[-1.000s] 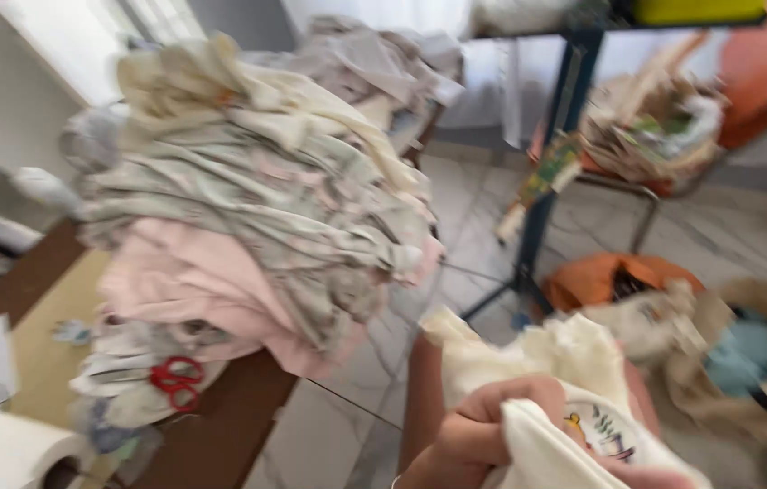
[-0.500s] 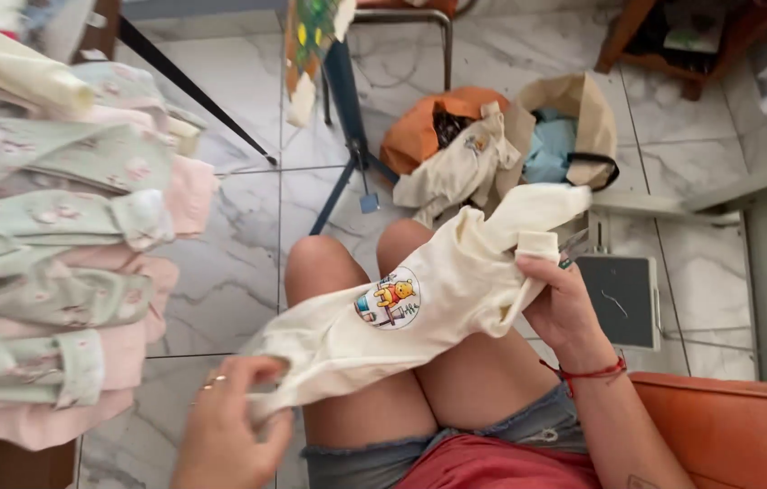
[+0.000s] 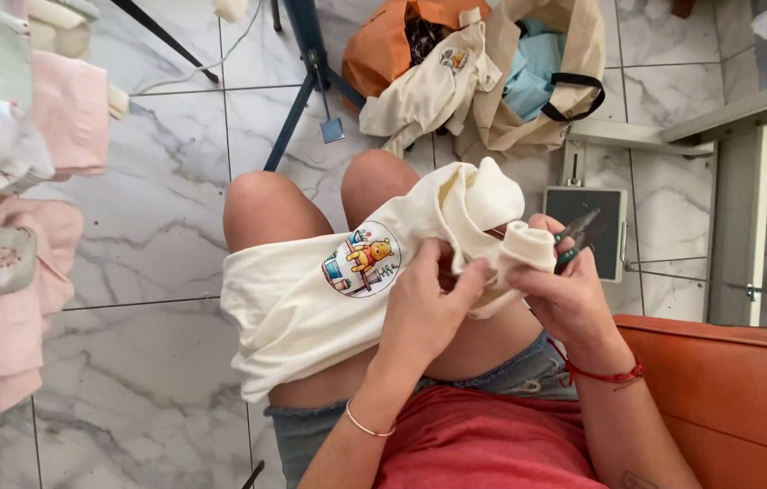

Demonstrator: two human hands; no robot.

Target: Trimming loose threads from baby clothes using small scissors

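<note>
A cream baby garment (image 3: 311, 299) with a round cartoon bear print lies spread across my bare knees. My left hand (image 3: 429, 303) pinches a fold of it near the middle. My right hand (image 3: 564, 290) grips the bunched end of the same garment and also holds a small dark snipping tool (image 3: 580, 237) between the fingers. Both hands touch each other over my right thigh. I sit on an orange seat (image 3: 728, 389).
A stack of pink and green baby clothes (image 3: 12, 181) fills the left edge. On the marble tile floor ahead lie an orange bag (image 3: 383, 45), a tan bag (image 3: 537, 100) with blue cloth and another cream garment (image 3: 419, 91). A blue metal stand leg (image 3: 311, 63) and a dark pedal (image 3: 596, 231) stand nearby.
My view swung down from the clothes pile to my lap. The garment came down onto my knees, and my left hand moved from its lower hem up beside the right hand.
</note>
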